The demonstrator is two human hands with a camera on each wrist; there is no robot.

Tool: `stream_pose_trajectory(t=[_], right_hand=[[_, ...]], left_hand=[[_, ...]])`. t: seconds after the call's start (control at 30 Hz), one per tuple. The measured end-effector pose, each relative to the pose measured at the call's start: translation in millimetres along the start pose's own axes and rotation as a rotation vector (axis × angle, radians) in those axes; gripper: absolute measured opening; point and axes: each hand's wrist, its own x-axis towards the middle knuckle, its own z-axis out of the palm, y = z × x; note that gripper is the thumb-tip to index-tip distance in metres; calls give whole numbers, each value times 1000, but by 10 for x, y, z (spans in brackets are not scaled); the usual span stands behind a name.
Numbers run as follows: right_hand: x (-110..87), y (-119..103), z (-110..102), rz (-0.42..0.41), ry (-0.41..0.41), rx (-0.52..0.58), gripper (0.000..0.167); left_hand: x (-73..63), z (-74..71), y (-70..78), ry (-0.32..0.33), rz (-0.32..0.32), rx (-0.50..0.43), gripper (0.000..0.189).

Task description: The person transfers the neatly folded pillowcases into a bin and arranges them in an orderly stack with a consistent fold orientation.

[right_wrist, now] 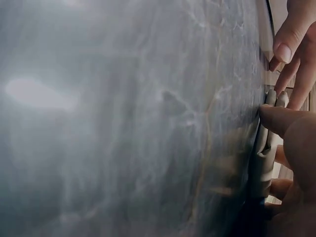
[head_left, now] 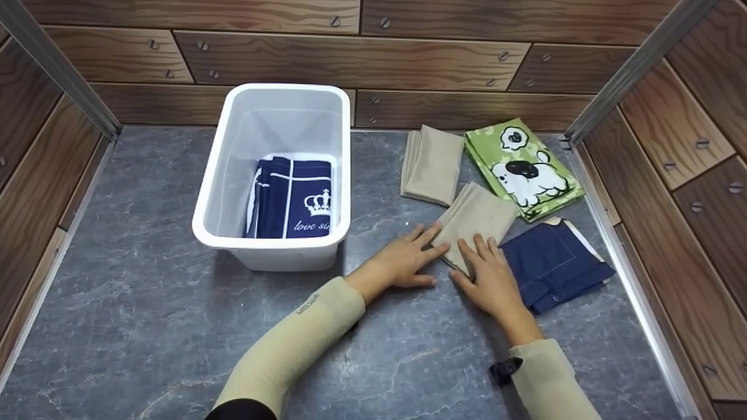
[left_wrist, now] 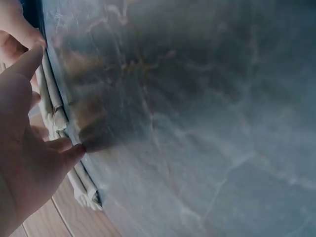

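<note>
A folded beige cloth (head_left: 480,211) lies on the grey marbled tabletop in the head view. My left hand (head_left: 411,259) has its fingers spread, with the fingertips at the cloth's left edge. On the near part of the same cloth rest the fingers of my right hand (head_left: 490,277), its thumb by the near corner. From the left wrist, the left hand (left_wrist: 32,138) shows beside the layered cloth edge (left_wrist: 54,106). The right wrist view has the right hand (right_wrist: 296,158) at the folded layers (right_wrist: 266,138), the other hand's thumb above it.
Behind it lie a second folded beige cloth (head_left: 432,163) and a green cloth with a dog print (head_left: 522,166). Folded navy cloth (head_left: 554,262) is at the right. A white bin (head_left: 271,242) on the left holds navy cloth with a crown print (head_left: 309,204). Wood-patterned walls (head_left: 350,58) enclose the table.
</note>
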Motion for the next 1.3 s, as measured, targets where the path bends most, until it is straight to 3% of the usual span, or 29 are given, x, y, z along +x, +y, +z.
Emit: stream_pose_trajectory(t=[0.3,0.5,0.63,0.97,1.3], right_hand=[[-16,-38,-7,-13,-6,-36,66],[-50,-131,-32,-30,-28,-143,62],[-50,-183,-46,-33,-43,-155,60],[-62,-405,-65,-29,-79,-142,55],[-80,-492,-206,11,-185,2,54]], left_hand=[[-34,-10,41,-66,-20,45,79],[-103,-21,113,-70,-13,65,80],[-146,-21,142,-62,-28,45,77],[-291,-45,303,-69,-128,-3,71],[-404,-20,390,-32,-164,-55,67]])
